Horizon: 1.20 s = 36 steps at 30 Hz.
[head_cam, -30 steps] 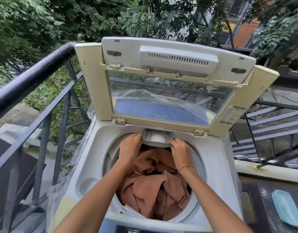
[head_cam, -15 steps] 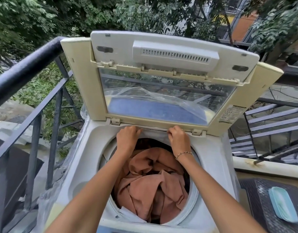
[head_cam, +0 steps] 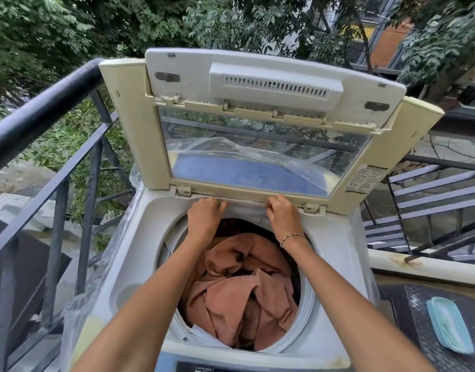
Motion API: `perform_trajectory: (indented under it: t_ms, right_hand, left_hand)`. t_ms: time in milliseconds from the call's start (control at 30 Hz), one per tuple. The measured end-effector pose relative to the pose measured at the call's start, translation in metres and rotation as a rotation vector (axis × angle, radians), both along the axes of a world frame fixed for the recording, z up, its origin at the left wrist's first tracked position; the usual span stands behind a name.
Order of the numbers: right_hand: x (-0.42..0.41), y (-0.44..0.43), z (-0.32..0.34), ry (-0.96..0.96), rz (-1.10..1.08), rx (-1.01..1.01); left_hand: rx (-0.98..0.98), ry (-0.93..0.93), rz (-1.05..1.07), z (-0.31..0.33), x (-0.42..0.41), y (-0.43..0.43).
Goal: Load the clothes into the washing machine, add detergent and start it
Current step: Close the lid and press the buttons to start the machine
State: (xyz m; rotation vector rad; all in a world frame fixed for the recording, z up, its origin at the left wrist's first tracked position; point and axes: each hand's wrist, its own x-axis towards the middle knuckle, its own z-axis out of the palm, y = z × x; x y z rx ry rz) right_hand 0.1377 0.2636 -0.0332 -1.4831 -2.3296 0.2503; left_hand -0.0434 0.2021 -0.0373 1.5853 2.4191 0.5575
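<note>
A white top-loading washing machine (head_cam: 140, 253) stands with its lid (head_cam: 268, 146) raised upright. Brown clothes (head_cam: 244, 299) fill the drum. My left hand (head_cam: 204, 216) and my right hand (head_cam: 282, 213) are at the tub's back rim, just under the lid hinge. Their fingers curl onto the two ends of the detergent drawer (head_cam: 245, 206), which sits flush in the rim. No detergent container is in view.
A black metal railing (head_cam: 43, 108) runs close along the machine's left side. Clear plastic sheeting (head_cam: 78, 304) hangs around the machine body. At the right, a dark wicker table (head_cam: 418, 331) carries a pale teal tray (head_cam: 449, 324). Metal stairs lie behind it.
The detergent drawer, pulled out a second ago, has slid back flush into the rim. Both hands moved back with it toward the hinge.
</note>
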Motion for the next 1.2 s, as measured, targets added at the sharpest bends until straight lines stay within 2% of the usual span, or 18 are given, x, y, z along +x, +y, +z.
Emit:
perform_trajectory:
  t_ms: [133,267,400,500,633,733,867,967,1200]
  right_hand:
    - [0.001,-0.004,0.032,0.104,0.044,0.244]
    - [-0.003,-0.006,0.081,0.221,0.117,0.443]
    - [-0.004,-0.011,0.139,0.281,0.154,0.624]
    - [-0.002,-0.015,0.178,0.350,0.167,0.740]
    - [0.002,-0.005,0.215,0.353,0.106,0.796]
    - [0.005,0.004,0.233,0.314,0.043,0.759]
    - [0.002,0.010,0.246,0.212,0.034,0.705]
    - [0.000,0.012,0.247,0.144,0.062,0.639]
    - [-0.001,0.011,0.252,0.141,0.046,0.508]
  left_hand:
    - [0.230,0.005,-0.025,0.039,0.004,-0.008]
    - [0.599,0.105,-0.025,0.095,-0.002,-0.012]
    - [0.914,0.106,-0.081,0.166,-0.018,-0.009]
    - [1.054,0.148,-0.013,0.216,-0.030,-0.007]
    - [1.016,0.259,0.053,0.252,-0.047,0.001]
    - [0.885,0.305,-0.056,0.261,-0.053,0.009]
    - [0.771,0.302,-0.263,0.257,-0.052,0.021]
    - [0.722,0.280,-0.284,0.253,-0.048,0.024]
    - [0.632,0.219,-0.280,0.257,-0.045,0.025]
